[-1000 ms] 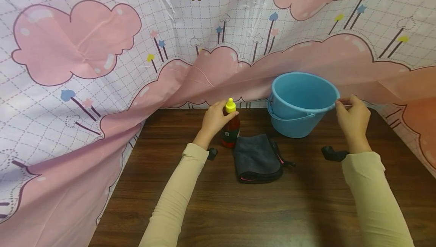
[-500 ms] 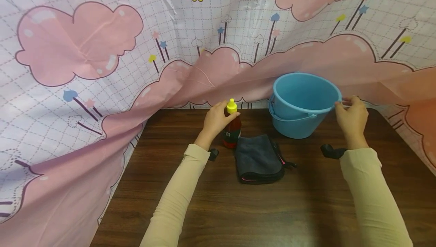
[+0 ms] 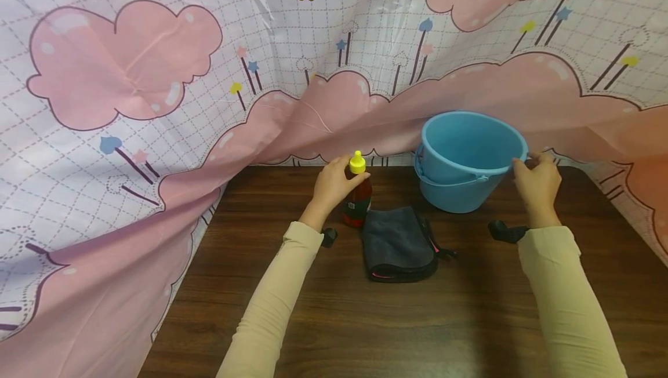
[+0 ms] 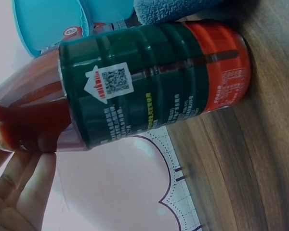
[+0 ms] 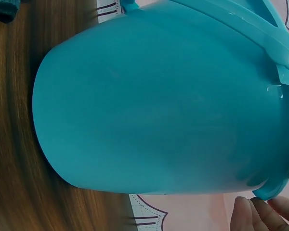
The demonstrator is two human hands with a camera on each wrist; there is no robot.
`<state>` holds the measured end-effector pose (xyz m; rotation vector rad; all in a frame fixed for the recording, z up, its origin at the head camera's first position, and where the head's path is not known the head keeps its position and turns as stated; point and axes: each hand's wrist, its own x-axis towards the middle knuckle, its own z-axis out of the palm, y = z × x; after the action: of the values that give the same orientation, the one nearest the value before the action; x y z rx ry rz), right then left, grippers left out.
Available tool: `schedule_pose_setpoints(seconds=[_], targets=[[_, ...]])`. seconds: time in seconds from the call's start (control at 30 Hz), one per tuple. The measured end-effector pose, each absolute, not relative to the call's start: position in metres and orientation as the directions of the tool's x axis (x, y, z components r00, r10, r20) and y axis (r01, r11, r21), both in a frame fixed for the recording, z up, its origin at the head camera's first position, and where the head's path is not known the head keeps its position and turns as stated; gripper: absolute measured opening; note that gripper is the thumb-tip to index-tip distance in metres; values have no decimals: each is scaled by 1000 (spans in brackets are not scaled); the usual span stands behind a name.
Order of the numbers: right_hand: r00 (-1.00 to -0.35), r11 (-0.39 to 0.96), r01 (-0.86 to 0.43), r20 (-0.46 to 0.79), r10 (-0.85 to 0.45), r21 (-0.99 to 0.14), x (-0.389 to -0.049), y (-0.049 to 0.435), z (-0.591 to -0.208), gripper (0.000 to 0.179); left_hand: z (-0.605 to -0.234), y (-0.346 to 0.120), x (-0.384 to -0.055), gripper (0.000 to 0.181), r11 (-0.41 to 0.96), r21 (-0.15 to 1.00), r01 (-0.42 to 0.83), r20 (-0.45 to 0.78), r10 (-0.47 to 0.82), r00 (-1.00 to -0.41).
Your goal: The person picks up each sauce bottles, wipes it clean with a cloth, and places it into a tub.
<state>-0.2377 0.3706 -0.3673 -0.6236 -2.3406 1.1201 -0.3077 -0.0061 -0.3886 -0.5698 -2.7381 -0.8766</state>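
A sauce bottle (image 3: 358,201) with a yellow nozzle cap, red sauce and a dark green label stands at the back of the table. My left hand (image 3: 332,184) grips it around the neck, thumb across the near side; in the left wrist view, fingers (image 4: 36,185) lie against the clear upper part of the bottle (image 4: 149,82). To the right stands a light blue bucket (image 3: 459,192), its handle hanging down in front. My right hand (image 3: 538,184) pinches the bucket's right rim between thumb and fingers, some of them hidden behind it. The right wrist view shows fingertips (image 5: 243,211) at the rim.
A folded dark grey towel (image 3: 399,244) with pink edging and a small loop lies between bottle and bucket, close to the bottle's base. The brown wooden table (image 3: 376,331) meets a patterned pink and white curtain (image 3: 344,111) right behind bottle and bucket.
The right hand has shifted slightly left, closer onto the bucket's rim. The left hand keeps its grip on the bottle. The whole head view has drifted a little.
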Motion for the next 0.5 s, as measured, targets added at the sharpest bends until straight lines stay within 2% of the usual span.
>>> schedule_pose_setpoints(seconds=[0.33, 0.5], targets=[[-776, 506, 217, 167, 608, -835, -240, 371, -370, 57, -393, -4, -306, 60, 745, 518, 420, 332, 278, -901], [-777, 505, 225, 160, 609, -834, -241, 370, -371, 57, -398, -4, -305, 55, 707, 559, 433, 364, 260, -894]])
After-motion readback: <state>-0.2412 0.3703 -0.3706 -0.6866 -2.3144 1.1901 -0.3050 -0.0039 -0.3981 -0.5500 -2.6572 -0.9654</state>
